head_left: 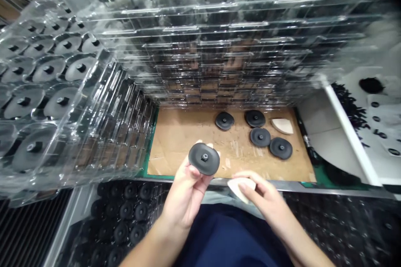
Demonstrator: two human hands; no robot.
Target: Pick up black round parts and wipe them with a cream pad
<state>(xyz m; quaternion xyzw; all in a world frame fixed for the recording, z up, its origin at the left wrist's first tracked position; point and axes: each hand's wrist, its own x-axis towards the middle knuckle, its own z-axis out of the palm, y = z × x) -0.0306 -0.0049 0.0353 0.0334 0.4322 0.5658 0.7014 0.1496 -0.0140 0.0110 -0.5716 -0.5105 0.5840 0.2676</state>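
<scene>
A black oval cap with a small central stem (211,164) rests on the fingers of my left hand (186,196), its stem side facing up. My right hand (266,196) pinches a cream-coloured wedge-shaped pad (240,187) between thumb and fingers. The pad is close to the cap but apart from it. Beyond my hands, on a cardboard sheet (181,129), lie several similar black caps (260,137), stems up. A second cream wedge pad (282,125) is at the sheet's far right.
Tall stacks of clear plastic trays (200,33) stand behind the cardboard, and more trays (46,91) with caps rise at the left. A white-walled bin (351,133) with black small parts (349,104) borders the right. More black caps (125,210) sit below the table edge.
</scene>
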